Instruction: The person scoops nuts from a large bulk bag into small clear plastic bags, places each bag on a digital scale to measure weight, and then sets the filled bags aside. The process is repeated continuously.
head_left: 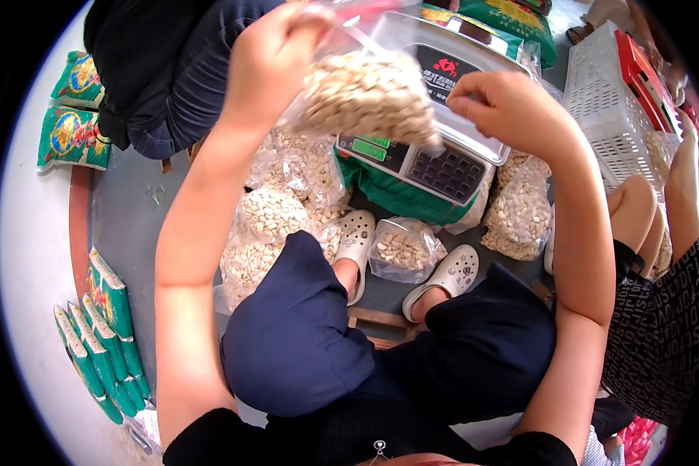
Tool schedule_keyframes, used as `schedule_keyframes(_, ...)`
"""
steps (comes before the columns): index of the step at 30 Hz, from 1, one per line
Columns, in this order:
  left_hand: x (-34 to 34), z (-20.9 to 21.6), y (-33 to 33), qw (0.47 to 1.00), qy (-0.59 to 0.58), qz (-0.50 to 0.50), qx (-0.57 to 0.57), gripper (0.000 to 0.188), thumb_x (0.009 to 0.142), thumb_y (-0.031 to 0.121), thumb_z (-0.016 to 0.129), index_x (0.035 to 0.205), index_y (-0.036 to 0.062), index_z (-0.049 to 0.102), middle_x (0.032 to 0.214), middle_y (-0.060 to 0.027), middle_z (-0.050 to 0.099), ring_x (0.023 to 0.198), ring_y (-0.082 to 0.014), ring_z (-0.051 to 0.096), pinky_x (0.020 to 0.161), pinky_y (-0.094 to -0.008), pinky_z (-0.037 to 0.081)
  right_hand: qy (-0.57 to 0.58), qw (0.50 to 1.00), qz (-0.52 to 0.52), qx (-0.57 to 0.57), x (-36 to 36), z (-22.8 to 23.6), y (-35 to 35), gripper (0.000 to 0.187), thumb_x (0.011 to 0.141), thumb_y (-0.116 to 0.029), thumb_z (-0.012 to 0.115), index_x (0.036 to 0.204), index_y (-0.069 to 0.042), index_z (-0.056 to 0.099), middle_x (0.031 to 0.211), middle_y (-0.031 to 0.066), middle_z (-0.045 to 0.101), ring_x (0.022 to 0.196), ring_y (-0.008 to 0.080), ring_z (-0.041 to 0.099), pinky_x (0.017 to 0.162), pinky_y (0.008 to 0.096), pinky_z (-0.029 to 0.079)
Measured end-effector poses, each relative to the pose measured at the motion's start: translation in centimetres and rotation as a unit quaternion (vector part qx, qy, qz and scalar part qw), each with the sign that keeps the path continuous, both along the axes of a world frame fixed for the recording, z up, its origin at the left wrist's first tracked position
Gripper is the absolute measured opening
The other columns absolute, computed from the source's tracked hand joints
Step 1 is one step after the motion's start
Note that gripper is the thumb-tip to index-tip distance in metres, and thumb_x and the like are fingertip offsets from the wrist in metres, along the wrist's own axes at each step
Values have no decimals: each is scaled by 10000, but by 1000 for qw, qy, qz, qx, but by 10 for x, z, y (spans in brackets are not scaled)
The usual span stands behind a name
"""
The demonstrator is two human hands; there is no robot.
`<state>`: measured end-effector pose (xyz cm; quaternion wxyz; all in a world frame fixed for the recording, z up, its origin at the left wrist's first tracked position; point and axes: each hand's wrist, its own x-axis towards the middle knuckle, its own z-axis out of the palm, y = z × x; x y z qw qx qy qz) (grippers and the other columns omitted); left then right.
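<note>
My left hand [268, 74] is closed on the gathered top of a clear plastic bag of pale flat seeds [369, 97], probably pumpkin seeds. The bag hangs tilted over the front of a digital weighing scale [446, 175] with a lit green display and dark keypad. Just right of the bag, my right hand [509, 109] has its fingers curled together in a pinch above the scale's metal tray [485, 144]. Whether anything small is between those fingers is hidden. The scale rests on a green sack [404, 198].
Filled seed bags [272, 213] crowd the floor left of the scale; another bag [406, 248] sits between my feet, and more [518, 217] lie right. A person [182, 78] is close at upper left. A white crate [598, 101] stands right, beside another seated person [660, 326]. Green packs [105, 342] line the left.
</note>
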<state>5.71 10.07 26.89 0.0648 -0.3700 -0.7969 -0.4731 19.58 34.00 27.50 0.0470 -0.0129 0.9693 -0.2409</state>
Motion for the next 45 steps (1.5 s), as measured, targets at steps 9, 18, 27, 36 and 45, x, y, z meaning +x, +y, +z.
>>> schedule_keyframes(9,-25,-104,130,971,-211,-111,29,288,911,224,677,1094,3,654,926,-43,669,848,-103,602,781,-261,485,-4,994,-83,75,0,-4,28,271,866,-321,607,981,-104,721,831,161,694,824,331,671,764,417,523)
schedule_keyframes(18,-22,-82,61,950,-296,-66,81,537,885,432,686,1234,45,558,967,7,612,805,-38,530,619,-176,416,191,979,-40,59,-14,-25,38,116,812,-159,648,894,-99,705,901,100,691,819,307,654,764,403,516)
schedule_keyframes(27,-25,-98,87,967,-231,-108,-6,550,860,426,719,1225,45,567,995,-16,621,858,-54,536,676,-203,432,128,985,-37,111,-49,-35,6,495,816,-39,547,1293,-162,507,1125,147,629,891,349,661,706,454,528)
schedule_keyframes(36,-32,-105,99,962,-248,-114,-14,239,910,270,683,973,40,681,822,19,636,697,-41,525,635,-203,439,271,926,21,262,-47,-50,27,206,821,-94,622,985,-198,691,908,-21,686,953,211,629,828,357,509)
schedule_keyframes(45,-35,-96,96,961,-248,-100,74,145,941,182,632,958,41,663,743,25,595,586,-28,519,510,-188,430,21,974,-39,220,-37,-20,4,267,799,9,541,995,-37,717,1015,172,692,1015,295,655,913,402,500)
